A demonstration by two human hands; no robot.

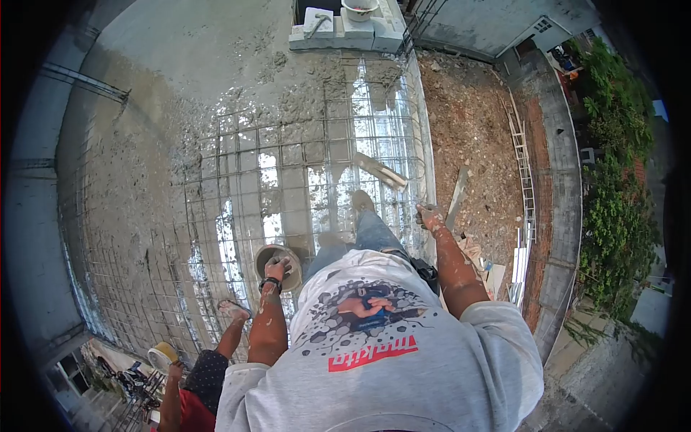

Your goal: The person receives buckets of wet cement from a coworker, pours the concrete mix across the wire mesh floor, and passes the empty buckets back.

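Observation:
My left hand (278, 268), with a dark band at the wrist, has its fingers curled at the rim of a round bucket (266, 255) over the rebar grid. The bucket's inside is partly hidden by the hand. My right hand (430, 217) is out to the right, near the slab's edge, with its fingers curled and nothing visible in them. Ahead of my feet, a long mud-coated board or float (381, 172) lies across the rebar, touched by neither hand.
Wet concrete (144, 86) spreads beyond the rebar grid (245, 155). Pale blocks (350, 32) hold a hammer (317, 26) and white bucket (359, 9). A co-worker (194, 389) with a yellowish bucket (163, 355) is lower left. Right of the slab edge lie lower earth (461, 108) and a ladder (522, 165).

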